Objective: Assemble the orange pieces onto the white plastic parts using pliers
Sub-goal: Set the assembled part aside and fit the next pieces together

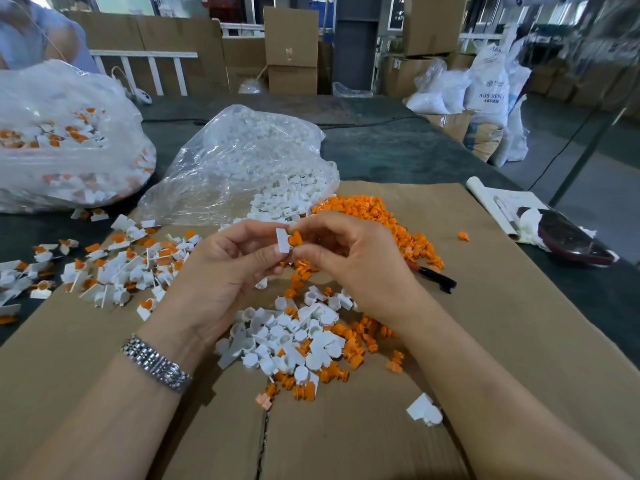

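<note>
While the left hand (221,268) pinches a small white plastic part (282,240) above the cardboard-covered worktop (485,341), the right hand (349,258) grips a small orange plastic piece (296,239) touching it; black-handled pliers (434,276) lie beside the orange pile (391,223).

Matt cardboard sheet (485,341), glossy plastic bag (242,161)

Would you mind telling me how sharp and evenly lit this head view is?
Head view: soft, even light, the hands' shadows faint; white part between left hand and right hand sharp; far boxes blurred; wide-angle bending at edges; glare on plastic bag.
</note>
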